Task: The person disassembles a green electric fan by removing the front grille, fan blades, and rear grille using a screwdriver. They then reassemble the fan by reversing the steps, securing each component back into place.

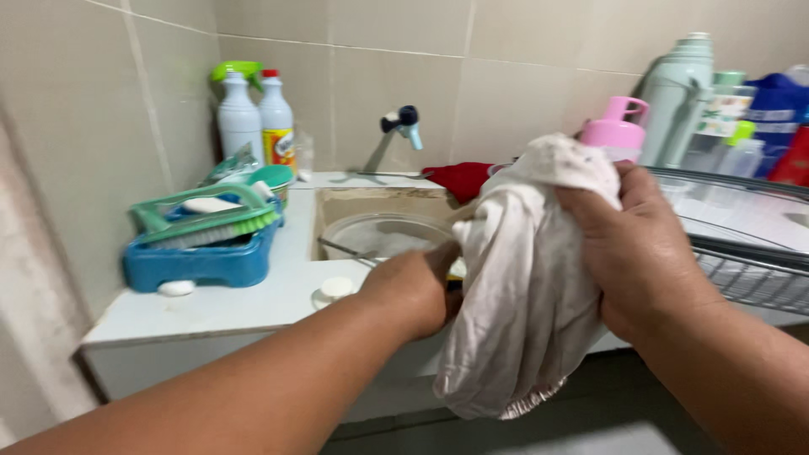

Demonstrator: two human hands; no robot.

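- Tiled wall behind white desk with sunken sink.
- Right of sink: off-white cloth, bunched and hanging, held up in front of desk edge.
- Right hand clenched around cloth's upper part; left hand closed, grip at cloth's left side, fingers hidden.
- Left of sink: blue tray holding green brush.
- Behind sink: tap.
- Far right of sink: wire rack.

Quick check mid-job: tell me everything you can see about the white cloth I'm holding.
The white cloth looks like thin, soft fabric, off-white with faint grey specks near its top. It is bunched and creased, hanging in front of the counter by the sink. The right hand grips its upper right side; the left hand pushes into its left folds.
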